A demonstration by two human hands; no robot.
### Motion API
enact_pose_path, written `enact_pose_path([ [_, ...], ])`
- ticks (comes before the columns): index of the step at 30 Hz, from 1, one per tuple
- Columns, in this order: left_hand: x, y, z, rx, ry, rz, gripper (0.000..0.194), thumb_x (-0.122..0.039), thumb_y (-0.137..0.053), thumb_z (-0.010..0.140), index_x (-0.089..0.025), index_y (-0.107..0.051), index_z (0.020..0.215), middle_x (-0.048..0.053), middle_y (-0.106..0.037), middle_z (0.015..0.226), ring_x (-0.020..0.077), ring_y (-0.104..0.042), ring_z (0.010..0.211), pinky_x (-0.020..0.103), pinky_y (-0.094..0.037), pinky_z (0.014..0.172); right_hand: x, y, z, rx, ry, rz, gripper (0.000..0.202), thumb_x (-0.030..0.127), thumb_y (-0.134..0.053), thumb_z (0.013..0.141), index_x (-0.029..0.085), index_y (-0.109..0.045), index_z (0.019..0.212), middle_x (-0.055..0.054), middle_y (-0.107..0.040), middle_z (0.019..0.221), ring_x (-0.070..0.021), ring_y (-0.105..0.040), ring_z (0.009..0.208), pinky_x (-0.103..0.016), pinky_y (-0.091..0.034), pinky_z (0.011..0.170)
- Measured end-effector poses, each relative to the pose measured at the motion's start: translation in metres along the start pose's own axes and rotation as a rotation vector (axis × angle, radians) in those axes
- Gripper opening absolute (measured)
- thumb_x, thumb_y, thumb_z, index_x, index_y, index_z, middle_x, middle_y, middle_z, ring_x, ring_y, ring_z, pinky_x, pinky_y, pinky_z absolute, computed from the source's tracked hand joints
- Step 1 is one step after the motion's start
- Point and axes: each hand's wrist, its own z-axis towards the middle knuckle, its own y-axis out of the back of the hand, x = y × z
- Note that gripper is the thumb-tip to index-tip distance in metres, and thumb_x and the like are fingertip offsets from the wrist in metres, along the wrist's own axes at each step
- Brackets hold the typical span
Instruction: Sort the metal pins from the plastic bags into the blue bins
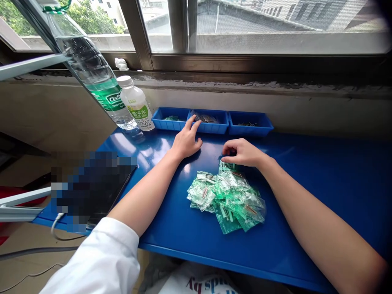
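Observation:
My left hand (187, 141) reaches to the front rim of the middle blue bin (211, 128), its fingers apart and nothing visible between them. Inside that bin lie clear plastic bags (206, 118). My right hand (246, 152) is curled, thumb and fingertips close together as in a pinch, just above a small green-printed bag (227, 166) at the far edge of a pile. Whatever the fingertips hold, if anything, cannot be made out. The pile of small green-and-clear bags (226, 196) lies on the blue table, several with thin copper-coloured pieces inside.
Beside the middle bin stand a left bin (161, 121) with green bags and a right bin (255, 130) with thin dark pieces. A large water bottle (94, 69) and a white bottle (136, 104) stand at left. A dark flat device (104, 192) lies at the table's left edge.

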Motion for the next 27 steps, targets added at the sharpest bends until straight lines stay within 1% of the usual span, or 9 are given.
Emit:
enact_pose_path([
  [3, 0.001, -0.003, -0.005, 0.001, -0.004, -0.037, 0.057, -0.023, -0.051, 0.079, -0.019, -0.043, 0.136, 0.013, -0.035, 0.146, 0.0237, -0.059, 0.108, 0.035, -0.049, 0.092, -0.003, 0.006, 0.0, 0.081, -0.033, -0.078, 0.033, 0.05, -0.077, 0.058, 0.02, -0.065, 0.066, -0.002, -0.062, 0.066, -0.0156, -0.053, 0.062, -0.027, -0.037, 0.054],
  [5, 0.001, -0.005, -0.006, 0.013, 0.003, -0.038, 0.053, -0.024, -0.05, 0.08, -0.019, -0.047, 0.132, 0.011, -0.041, 0.14, 0.0228, -0.06, 0.103, 0.034, -0.049, 0.091, -0.005, 0.005, 0.001, 0.091, -0.052, -0.104, 0.037, 0.054, -0.078, 0.056, 0.021, -0.066, 0.066, -0.002, -0.063, 0.067, -0.0156, -0.053, 0.061, -0.027, -0.036, 0.052],
  [8, 0.001, -0.004, -0.006, 0.013, -0.009, -0.016, 0.053, -0.023, -0.049, 0.08, -0.019, -0.047, 0.133, 0.01, -0.042, 0.14, 0.0245, -0.055, 0.115, 0.034, -0.047, 0.096, -0.009, -0.004, 0.003, 0.008, -0.061, -0.168, 0.038, 0.057, -0.074, 0.06, 0.022, -0.065, 0.068, -0.002, -0.064, 0.068, -0.0152, -0.053, 0.06, -0.027, -0.033, 0.052],
  [12, -0.005, 0.003, 0.0, 0.006, -0.053, 0.033, 0.063, -0.021, -0.049, 0.08, -0.02, -0.037, 0.141, 0.009, -0.03, 0.152, 0.025, -0.038, 0.134, 0.033, -0.042, 0.103, -0.012, -0.018, 0.006, -0.182, -0.08, -0.27, 0.033, 0.054, -0.063, 0.075, 0.022, -0.064, 0.069, -0.003, -0.066, 0.07, -0.0158, -0.055, 0.063, -0.027, -0.03, 0.053],
  [15, -0.009, 0.007, 0.007, 0.029, -0.078, 0.07, 0.068, -0.021, -0.049, 0.08, -0.021, -0.031, 0.146, 0.008, -0.025, 0.155, 0.0252, -0.034, 0.137, 0.033, -0.041, 0.103, -0.013, -0.024, 0.006, -0.268, -0.109, -0.317, 0.03, 0.049, -0.057, 0.082, 0.022, -0.064, 0.071, -0.003, -0.067, 0.072, -0.0164, -0.056, 0.063, -0.028, -0.029, 0.054],
  [17, -0.01, 0.008, 0.011, 0.092, -0.087, 0.092, 0.071, -0.025, -0.051, 0.081, -0.022, -0.028, 0.148, 0.007, -0.027, 0.154, 0.0261, -0.037, 0.135, 0.034, -0.041, 0.103, -0.012, -0.025, 0.006, -0.277, -0.112, -0.324, 0.029, 0.048, -0.054, 0.084, 0.022, -0.065, 0.076, -0.003, -0.067, 0.074, -0.0168, -0.056, 0.065, -0.028, -0.03, 0.054],
  [20, -0.009, 0.008, 0.016, 0.176, -0.036, 0.138, 0.07, -0.032, -0.052, 0.081, -0.024, -0.03, 0.147, 0.007, -0.036, 0.149, 0.0282, -0.045, 0.128, 0.036, -0.043, 0.101, -0.011, -0.025, 0.005, -0.274, -0.089, -0.32, 0.029, 0.048, -0.054, 0.084, 0.023, -0.068, 0.086, -0.004, -0.067, 0.076, -0.0175, -0.057, 0.067, -0.029, -0.031, 0.055],
  [24, -0.006, 0.008, 0.017, 0.126, 0.102, 0.193, 0.062, -0.038, -0.051, 0.082, -0.025, -0.038, 0.141, 0.01, -0.046, 0.138, 0.0307, -0.053, 0.119, 0.039, -0.045, 0.096, -0.01, -0.026, 0.004, -0.264, -0.076, -0.33, 0.032, 0.051, -0.055, 0.083, 0.024, -0.069, 0.091, -0.004, -0.067, 0.079, -0.0178, -0.057, 0.069, -0.029, -0.032, 0.057],
  [27, -0.005, 0.008, 0.017, 0.115, 0.126, 0.186, 0.061, -0.039, -0.052, 0.082, -0.024, -0.039, 0.14, 0.01, -0.046, 0.139, 0.0311, -0.054, 0.117, 0.039, -0.046, 0.095, -0.009, -0.024, 0.003, -0.255, -0.065, -0.328, 0.034, 0.052, -0.056, 0.081, 0.023, -0.07, 0.094, -0.004, -0.066, 0.08, -0.0181, -0.058, 0.071, -0.029, -0.033, 0.058],
])
